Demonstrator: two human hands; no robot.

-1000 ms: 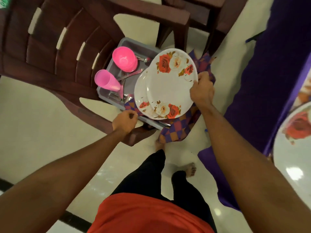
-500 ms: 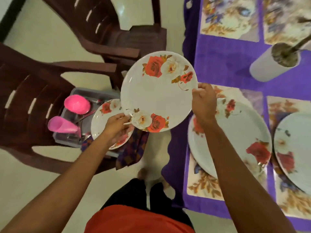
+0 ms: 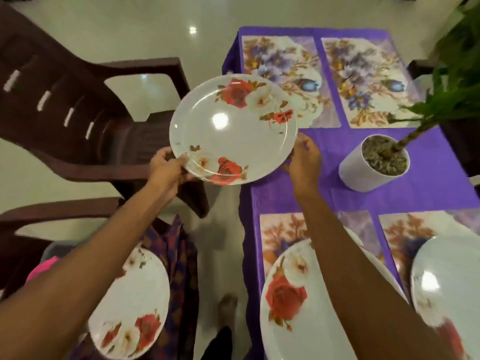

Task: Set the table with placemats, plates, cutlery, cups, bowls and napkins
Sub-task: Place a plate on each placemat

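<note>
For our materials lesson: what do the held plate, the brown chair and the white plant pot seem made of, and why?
Plate: glossy white, printed roses, sharp lamp highlight; melamine or glazed ceramic, cannot tell which. Chair: likely moulded plastic, dark brown, slotted back, dull sheen. Plant pot: smooth matte white; ceramic or plastic, unclear.

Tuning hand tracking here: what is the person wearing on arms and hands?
Nothing visible. The left forearm and right forearm are bare to the frame edge, no sleeves. The left hand and right hand are ungloved, with no watch, bracelet or ring showing.
</note>
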